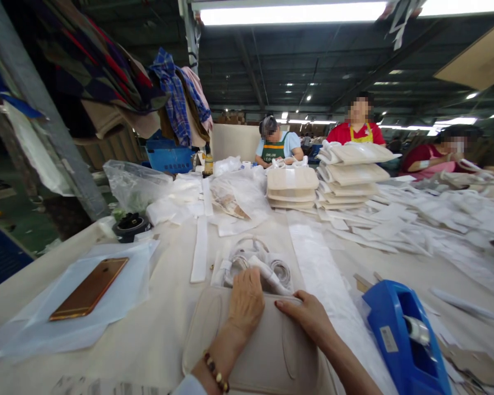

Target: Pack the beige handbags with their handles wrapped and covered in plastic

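A beige handbag (pixel 267 351) lies on the table right in front of me, its flap side up. Beyond its top edge, a bag strap (pixel 271 277) wrapped in white material lies coiled in loops. My left hand (pixel 247 299) rests over the bag's top edge, its fingers bent together on the wrapped strap; the fingertips are partly hidden. My right hand (pixel 307 315) grips the handbag's upper right edge, thumb on the flap and the other fingers behind, out of sight.
A blue tape dispenser (pixel 405 337) stands at right. A phone (pixel 90 288) lies on white sheets at left. Stacked beige bags (pixel 292 184), clear plastic (pixel 239 192) and white strips (pixel 395 219) cover the far side. Several people (pixel 278 145) sit or stand beyond.
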Demonstrator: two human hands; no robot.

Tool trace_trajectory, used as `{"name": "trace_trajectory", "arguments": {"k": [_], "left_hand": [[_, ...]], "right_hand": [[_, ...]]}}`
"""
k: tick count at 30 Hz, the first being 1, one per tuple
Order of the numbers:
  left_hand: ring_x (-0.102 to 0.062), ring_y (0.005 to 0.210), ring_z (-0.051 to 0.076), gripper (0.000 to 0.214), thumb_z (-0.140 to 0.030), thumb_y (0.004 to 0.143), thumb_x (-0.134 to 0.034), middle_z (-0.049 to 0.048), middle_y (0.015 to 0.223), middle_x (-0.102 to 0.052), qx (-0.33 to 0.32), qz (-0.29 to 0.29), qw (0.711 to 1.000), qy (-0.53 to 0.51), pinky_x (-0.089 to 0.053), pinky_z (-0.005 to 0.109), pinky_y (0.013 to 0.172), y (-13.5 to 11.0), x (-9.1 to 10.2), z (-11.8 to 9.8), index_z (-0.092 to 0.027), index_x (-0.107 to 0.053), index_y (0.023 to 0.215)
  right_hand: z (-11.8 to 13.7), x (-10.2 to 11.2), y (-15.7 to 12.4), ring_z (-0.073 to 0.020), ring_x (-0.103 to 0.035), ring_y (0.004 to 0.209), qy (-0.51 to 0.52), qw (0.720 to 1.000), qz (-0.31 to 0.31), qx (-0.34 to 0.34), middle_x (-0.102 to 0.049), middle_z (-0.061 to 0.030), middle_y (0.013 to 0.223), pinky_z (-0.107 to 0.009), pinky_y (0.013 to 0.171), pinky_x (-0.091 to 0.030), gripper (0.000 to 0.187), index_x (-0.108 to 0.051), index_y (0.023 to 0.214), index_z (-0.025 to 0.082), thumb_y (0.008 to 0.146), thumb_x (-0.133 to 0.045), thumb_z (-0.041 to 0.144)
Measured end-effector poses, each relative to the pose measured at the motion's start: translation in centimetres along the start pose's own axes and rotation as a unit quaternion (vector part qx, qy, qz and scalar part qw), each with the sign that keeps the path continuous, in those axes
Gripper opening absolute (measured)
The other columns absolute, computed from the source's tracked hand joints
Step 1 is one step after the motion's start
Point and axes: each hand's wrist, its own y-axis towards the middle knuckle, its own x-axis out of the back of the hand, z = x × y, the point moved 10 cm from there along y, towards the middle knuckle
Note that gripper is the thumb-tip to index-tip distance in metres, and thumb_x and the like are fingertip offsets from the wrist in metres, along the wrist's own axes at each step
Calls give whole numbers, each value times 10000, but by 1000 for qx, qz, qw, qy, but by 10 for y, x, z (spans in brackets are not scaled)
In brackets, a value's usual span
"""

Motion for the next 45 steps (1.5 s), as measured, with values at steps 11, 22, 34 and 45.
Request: {"name": "trace_trajectory", "arguments": {"k": [11, 22, 34, 45], "left_hand": [[-549, 734, 201, 177, -60, 866, -325, 62, 775, -538, -23, -122, 991, -42, -478, 321, 675, -4, 21, 7, -145, -461, 943], [-541, 807, 220, 235, -37, 848, -327, 86, 850, -539, 1, -97, 993, -71, -482, 369, 724, -7, 9, 13, -132, -453, 1023], [-576, 797, 214, 254, -10, 805, -322, 93, 825, -582, 19, -73, 996, -51, -501, 343, 702, -4, 8, 16, -123, -472, 976], [-599, 845, 171, 103, -216, 875, -544, 35, 886, -628, 41, 220, 972, 77, -482, 376, 818, 92, -48, 20, -128, -597, 876]], "right_hand": [[94, -19, 5, -342, -549, 971, -311, 899, -220, 218, -583, -238, 1062, -445, 852, -420, 458, -516, 1132, 23, 689, -549, 135], [63, 6, 45, -223, -618, 695, 81, 987, -80, 117, -648, -92, 737, -313, 614, -482, 360, -573, 839, 126, 766, -369, 413], [83, -69, -68, -300, -522, 1127, -333, 758, -303, 473, -626, -160, 1155, -498, 982, -324, 450, -497, 1230, 116, 801, -363, 95], [81, -70, -60, -290, -500, 1190, -303, 815, -284, 404, -590, -172, 1224, -515, 1013, -365, 368, -543, 1207, 75, 914, -401, 247]]}}
